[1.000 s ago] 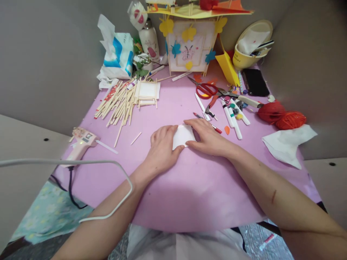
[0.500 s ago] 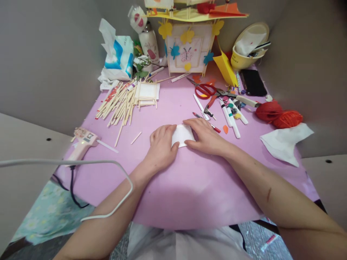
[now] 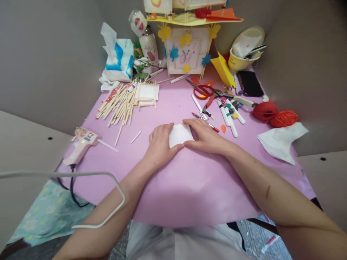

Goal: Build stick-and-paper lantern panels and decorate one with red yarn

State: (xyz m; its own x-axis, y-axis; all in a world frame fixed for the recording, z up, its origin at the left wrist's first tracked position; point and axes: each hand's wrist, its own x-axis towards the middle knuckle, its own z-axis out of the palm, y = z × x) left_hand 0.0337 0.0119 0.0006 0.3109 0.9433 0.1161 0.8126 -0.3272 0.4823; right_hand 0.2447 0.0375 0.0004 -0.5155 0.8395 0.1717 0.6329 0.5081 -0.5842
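Observation:
A small white rectangular piece [image 3: 181, 135], which looks like paper, lies between my hands near the middle of the table. My left hand [image 3: 162, 145] is closed on its left side, with the thumb along the near edge. On the opposite side my right hand [image 3: 205, 137] grips it, fingers at the far edge and thumb at the near one. The two thumb tips almost meet. My palms and fingers hide the piece's side edges. Just past my right hand lie a red pen [image 3: 214, 128] and an orange paper scrap [image 3: 223, 128].
A pink glue gun [image 3: 81, 146] lies at the left. Behind it are wooden sticks [image 3: 121, 104] and a small stick frame [image 3: 148, 93]. Scissors [image 3: 203, 91], markers [image 3: 230, 122] and red yarn [image 3: 283, 118] are at the right. A decorated stick house [image 3: 187, 50] stands at the back.
My left thumb has slid right along the near edge of the white piece, closer to my right thumb. The whole view has shifted slightly.

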